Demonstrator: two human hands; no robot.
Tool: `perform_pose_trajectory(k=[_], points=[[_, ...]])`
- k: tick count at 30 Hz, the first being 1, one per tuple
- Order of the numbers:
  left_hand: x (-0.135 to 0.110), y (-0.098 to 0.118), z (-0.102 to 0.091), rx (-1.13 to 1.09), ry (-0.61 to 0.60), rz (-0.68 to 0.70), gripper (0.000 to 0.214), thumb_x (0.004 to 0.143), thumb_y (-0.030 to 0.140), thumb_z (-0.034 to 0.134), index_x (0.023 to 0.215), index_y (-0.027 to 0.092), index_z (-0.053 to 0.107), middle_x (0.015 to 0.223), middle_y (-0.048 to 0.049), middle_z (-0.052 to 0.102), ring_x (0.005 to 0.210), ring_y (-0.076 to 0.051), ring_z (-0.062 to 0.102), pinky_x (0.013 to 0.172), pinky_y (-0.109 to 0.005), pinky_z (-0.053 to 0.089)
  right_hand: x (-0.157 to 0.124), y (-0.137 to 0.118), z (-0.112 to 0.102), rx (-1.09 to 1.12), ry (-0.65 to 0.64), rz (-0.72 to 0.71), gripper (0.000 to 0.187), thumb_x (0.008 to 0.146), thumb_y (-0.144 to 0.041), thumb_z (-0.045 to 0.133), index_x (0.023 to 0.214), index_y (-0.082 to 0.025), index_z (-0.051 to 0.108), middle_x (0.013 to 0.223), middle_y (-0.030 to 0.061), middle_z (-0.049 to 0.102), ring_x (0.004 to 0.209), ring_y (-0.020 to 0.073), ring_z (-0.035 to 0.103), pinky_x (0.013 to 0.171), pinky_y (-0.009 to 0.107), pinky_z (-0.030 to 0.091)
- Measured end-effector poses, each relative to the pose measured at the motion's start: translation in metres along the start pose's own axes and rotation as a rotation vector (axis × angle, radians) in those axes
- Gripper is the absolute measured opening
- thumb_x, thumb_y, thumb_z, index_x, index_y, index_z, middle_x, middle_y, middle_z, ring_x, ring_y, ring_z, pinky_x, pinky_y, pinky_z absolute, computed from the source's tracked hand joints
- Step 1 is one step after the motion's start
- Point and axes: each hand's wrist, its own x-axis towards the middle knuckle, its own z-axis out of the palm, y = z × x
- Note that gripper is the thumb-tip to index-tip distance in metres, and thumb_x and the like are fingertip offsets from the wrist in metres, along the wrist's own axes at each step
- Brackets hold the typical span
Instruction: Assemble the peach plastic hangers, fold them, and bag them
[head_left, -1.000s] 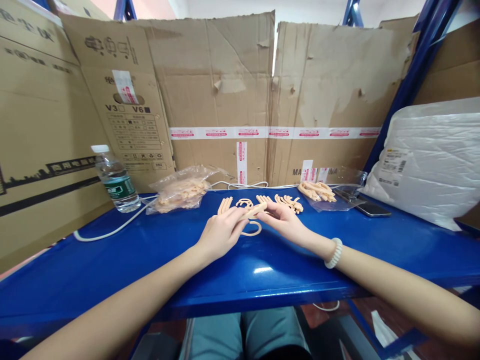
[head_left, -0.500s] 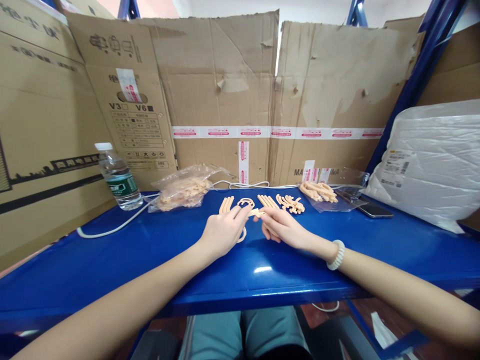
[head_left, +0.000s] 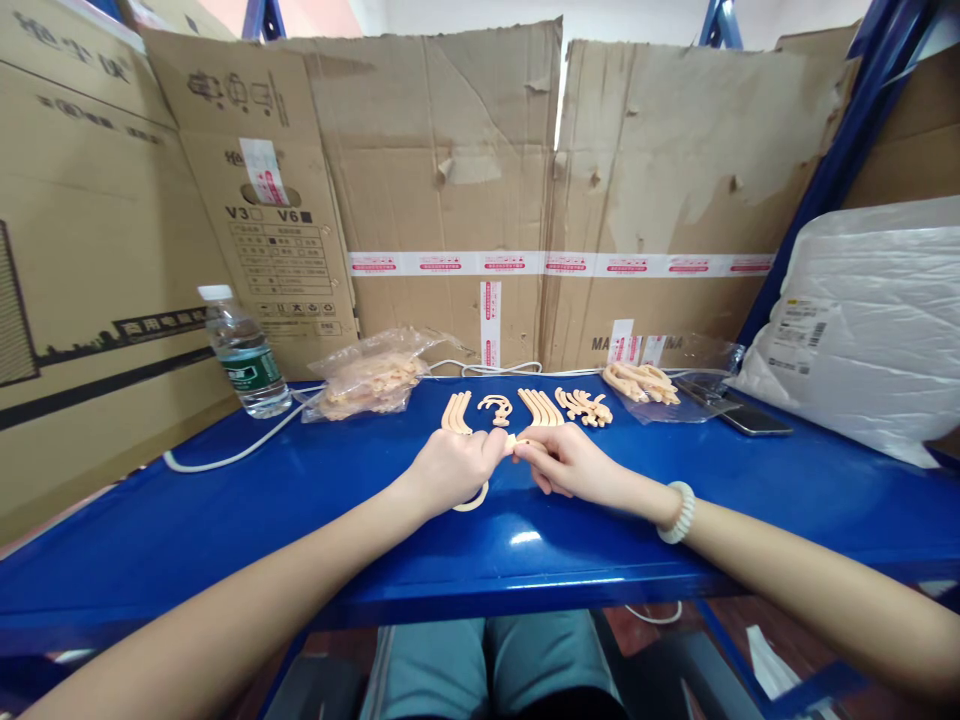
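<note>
My left hand (head_left: 454, 470) and my right hand (head_left: 574, 465) meet low over the blue table, fingers closed around opposite ends of a small beige piece (head_left: 511, 444). Most of that piece is hidden by the fingers. A curved beige strip (head_left: 472, 498) shows beneath my left hand; whether it joins the held piece I cannot tell. Just beyond the hands lie several curved beige strips (head_left: 456, 411) on the left, a few hooked pieces (head_left: 496, 407) in the middle, a row of strips (head_left: 540, 408) and a heap of small branched pieces (head_left: 585, 407) on the right.
A plastic bag of beige pieces (head_left: 371, 388) and a water bottle (head_left: 246, 355) stand back left. Another bag (head_left: 641, 385), a phone (head_left: 750, 415) and a large white wrapped package (head_left: 862, 330) are at right. Cardboard sheets (head_left: 450, 160) wall the back; a white cable (head_left: 232, 460) crosses the left.
Both hands have come closer together around the small piece and slightly nearer to me. My left hand's fingers have curled in, uncovering the hooked pieces behind. The curved strip beneath has shifted nearer to me.
</note>
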Motion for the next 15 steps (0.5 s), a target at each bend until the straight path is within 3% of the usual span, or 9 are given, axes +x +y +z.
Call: perform_pose_trajectory(k=[4, 8, 11, 15], points=[[0.001, 0.001, -0.002, 0.021, 0.037, -0.001, 0.033, 0.102, 0.024, 0.033, 0.073, 0.016, 0.048, 0.050, -0.0008, 0.055, 0.040, -0.016, 0.057, 0.037, -0.023, 0.023, -0.002, -0.003, 0.001, -0.200, 0.085, -0.133, 0.033, 0.099, -0.033, 0.040, 0.070, -0.018, 0.048, 0.051, -0.0024, 0.054, 0.047, 0.0100, 0.049, 0.054, 0.021, 0.040], [-0.001, -0.001, 0.000, -0.058, -0.049, -0.056, 0.037, 0.102, 0.027, 0.030, 0.073, 0.016, 0.050, 0.052, -0.0035, 0.059, 0.043, -0.018, 0.060, 0.039, -0.024, 0.024, -0.004, 0.001, 0.001, -0.404, 0.142, -0.246, 0.030, 0.098, -0.029, 0.040, 0.075, -0.017, 0.054, 0.058, 0.0001, 0.055, 0.050, 0.0114, 0.049, 0.053, 0.022, 0.035], [-0.001, -0.001, 0.000, -0.142, -0.163, -0.168, 0.037, 0.102, 0.031, 0.031, 0.077, 0.016, 0.054, 0.057, -0.0053, 0.064, 0.047, -0.019, 0.062, 0.042, -0.023, 0.027, -0.003, 0.002, -0.003, -0.443, 0.141, -0.304, 0.029, 0.099, -0.030, 0.041, 0.080, -0.016, 0.058, 0.060, 0.0001, 0.055, 0.051, 0.0112, 0.049, 0.052, 0.022, 0.035], [0.002, 0.001, -0.005, -0.271, -0.294, -0.401, 0.031, 0.100, 0.033, 0.035, 0.088, 0.018, 0.059, 0.064, -0.0059, 0.065, 0.054, -0.020, 0.063, 0.048, -0.023, 0.030, 0.001, 0.001, -0.025, -0.330, 0.179, -0.255, 0.032, 0.100, -0.033, 0.043, 0.080, -0.016, 0.062, 0.063, 0.0001, 0.060, 0.055, 0.0115, 0.053, 0.056, 0.022, 0.041]])
